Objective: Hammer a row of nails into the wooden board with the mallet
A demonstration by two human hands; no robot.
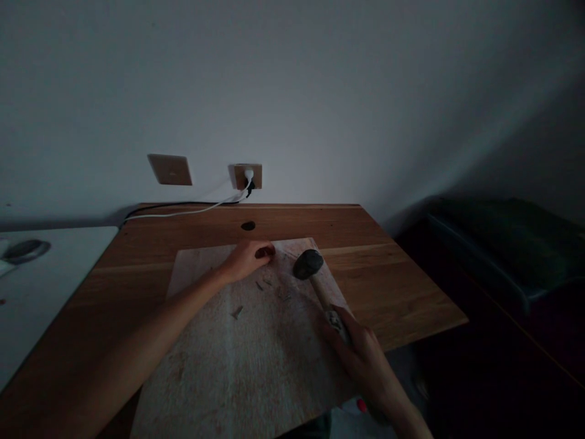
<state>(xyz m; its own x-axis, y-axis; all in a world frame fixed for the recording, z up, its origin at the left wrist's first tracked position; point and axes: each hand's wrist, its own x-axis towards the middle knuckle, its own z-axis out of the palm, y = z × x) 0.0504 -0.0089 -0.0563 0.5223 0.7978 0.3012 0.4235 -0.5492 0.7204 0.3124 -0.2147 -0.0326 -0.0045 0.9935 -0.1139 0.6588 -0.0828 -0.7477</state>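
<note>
Mallet (322, 293) at lower centre sits in your right hand's (363, 350) grasp; your left hand's (244, 260) fingers curl, contents indiscernible.

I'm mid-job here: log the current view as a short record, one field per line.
Left grip: fingers curled over the board's far part; anything held is too dark to tell
Right grip: closed around the mallet's handle
Mallet: dark head pointing away from the person; contact with the board unclear
Board: lying on the wooden table
Scraps: small pieces scattered on the board
Wall socket: white and black plugs inserted
Lighting: dim
</note>
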